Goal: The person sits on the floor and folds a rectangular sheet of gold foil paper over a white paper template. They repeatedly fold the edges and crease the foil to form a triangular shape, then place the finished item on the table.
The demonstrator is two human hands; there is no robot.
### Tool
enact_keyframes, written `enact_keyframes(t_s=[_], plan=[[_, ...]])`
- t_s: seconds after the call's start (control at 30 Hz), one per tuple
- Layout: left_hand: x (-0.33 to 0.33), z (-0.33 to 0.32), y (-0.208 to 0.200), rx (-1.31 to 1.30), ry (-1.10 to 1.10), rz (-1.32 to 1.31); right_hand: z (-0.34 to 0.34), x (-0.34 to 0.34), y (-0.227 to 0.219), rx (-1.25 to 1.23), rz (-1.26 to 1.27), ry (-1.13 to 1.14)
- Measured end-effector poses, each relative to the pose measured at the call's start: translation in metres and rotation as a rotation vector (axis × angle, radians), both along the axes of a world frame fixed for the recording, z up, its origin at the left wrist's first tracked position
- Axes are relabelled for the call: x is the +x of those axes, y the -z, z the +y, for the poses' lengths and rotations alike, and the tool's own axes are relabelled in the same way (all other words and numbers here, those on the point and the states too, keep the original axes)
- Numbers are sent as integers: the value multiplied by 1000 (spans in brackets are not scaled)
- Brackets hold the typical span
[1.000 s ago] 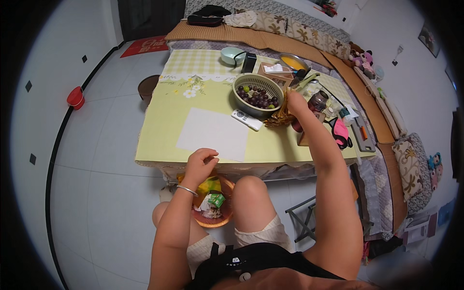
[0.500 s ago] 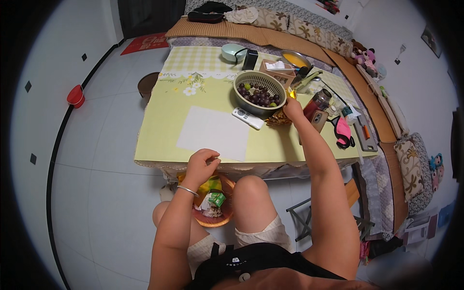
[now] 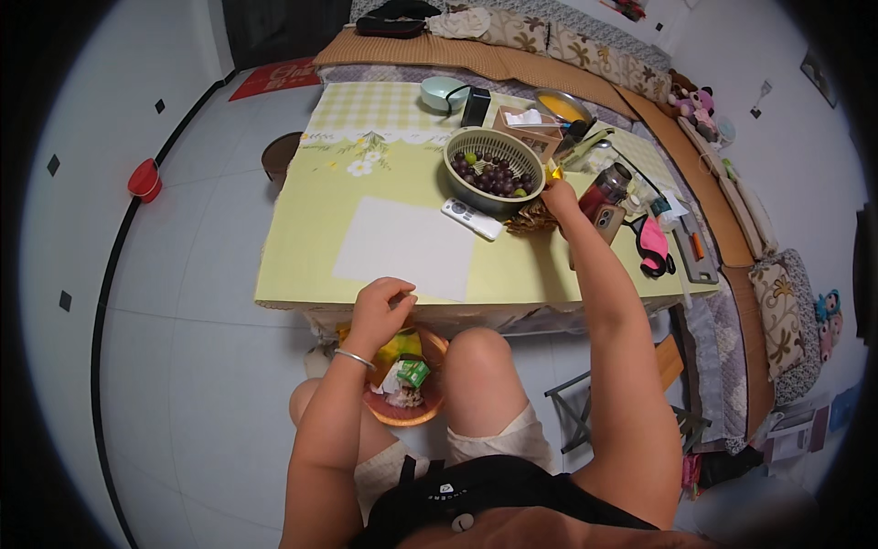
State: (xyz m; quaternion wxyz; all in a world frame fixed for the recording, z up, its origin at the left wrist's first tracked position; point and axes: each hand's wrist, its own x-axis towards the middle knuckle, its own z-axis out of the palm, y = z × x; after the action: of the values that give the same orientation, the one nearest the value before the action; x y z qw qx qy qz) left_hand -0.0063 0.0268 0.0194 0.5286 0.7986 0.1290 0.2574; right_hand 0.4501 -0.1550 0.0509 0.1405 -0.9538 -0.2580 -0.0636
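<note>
My right hand reaches over the table to the right side of a grey colander holding dark purple grapes and a few green ones. Its fingers are closed beside a small shiny gold piece; whatever they grip is hidden. Under and left of this hand lies a brown, crinkled bundle. My left hand, with a silver bangle at the wrist, hovers by the table's front edge near a white sheet. Its fingers are loosely bent, thumb apart, and hold nothing visible. A white remote control lies before the colander.
Right of my hand stand a dark red flask and a phone, near a pink-and-black item. Behind the colander are a tissue box and a pale green bowl. Below the table edge sits a waste basket with wrappers.
The view has shifted slightly. My right hand stays by the colander's right side, with only a slight movement; the left hand keeps its place and pose.
</note>
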Motion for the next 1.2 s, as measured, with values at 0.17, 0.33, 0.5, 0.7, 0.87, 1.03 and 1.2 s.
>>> enact_keyframes(t_s=[0.17,0.33,0.5,0.7,0.87,1.03,1.2], plan=[[-5,4,-4,-90,-35,-48,-7,-25,-26,241,82,-3],[-17,18,-15,-495,224,47,-6,-88,-64,299,-93,-158],[-23,24,-16,-515,65,-47,-2,-216,-75,612,200,-682],[-30,37,-10,-554,-149,-208,47,-337,6,-400,740,-1082],[-29,40,-5,-559,-172,-239,89,-364,133,-679,584,-646],[-38,45,-7,-556,-182,-256,84,-346,203,-450,548,-545],[-48,53,-11,-551,-33,-46,70,-349,199,-160,618,-594]])
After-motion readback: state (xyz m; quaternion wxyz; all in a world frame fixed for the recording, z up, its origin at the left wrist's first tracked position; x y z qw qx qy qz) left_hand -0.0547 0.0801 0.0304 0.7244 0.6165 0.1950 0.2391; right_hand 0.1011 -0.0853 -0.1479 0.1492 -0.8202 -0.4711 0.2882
